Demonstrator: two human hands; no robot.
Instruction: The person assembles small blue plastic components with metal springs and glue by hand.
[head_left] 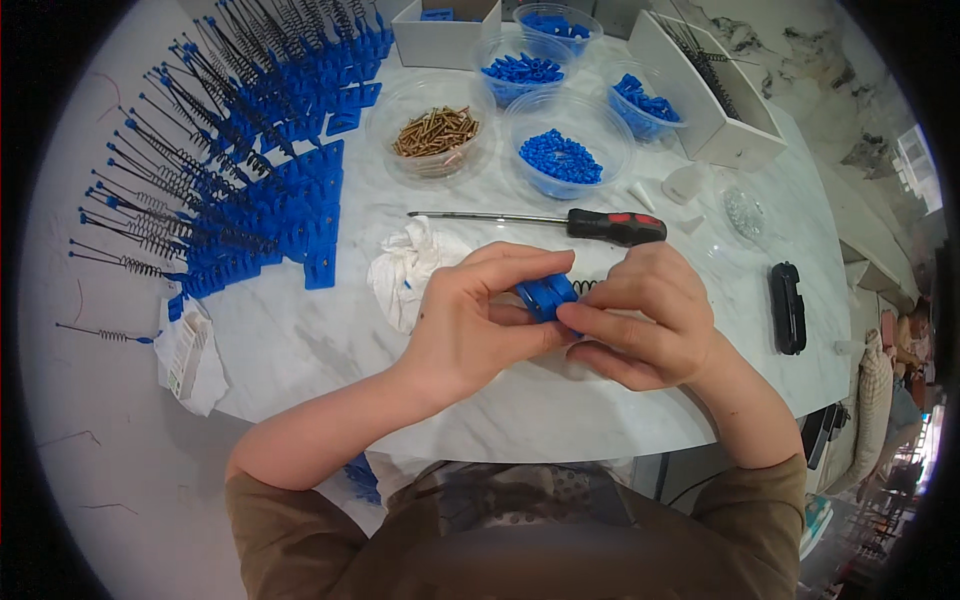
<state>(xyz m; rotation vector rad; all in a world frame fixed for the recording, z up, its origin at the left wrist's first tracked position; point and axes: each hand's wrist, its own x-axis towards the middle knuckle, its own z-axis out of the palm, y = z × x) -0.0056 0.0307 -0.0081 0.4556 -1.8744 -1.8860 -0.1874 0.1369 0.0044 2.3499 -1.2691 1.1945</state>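
Observation:
Over the near middle of the table, my left hand [465,320] is closed around a small blue plastic part [545,296], thumb and fingers on either side of it. My right hand [655,310] is closed too, its fingertips pressed on the right side of that part. A dark coiled spring [584,287] shows between the two hands and runs behind the right fingers; its far end is hidden. Just beyond my hands lies a screwdriver [610,227] with a black and red handle, beside a crumpled white tissue [408,270].
Rows of blue parts with springs [290,215] fill the left. Clear tubs hold brass screws [435,132], small blue pieces [560,157] and blue sleeves [645,98]. A white box [735,140] with dark springs stands at back right. A black folded tool [788,308] lies right.

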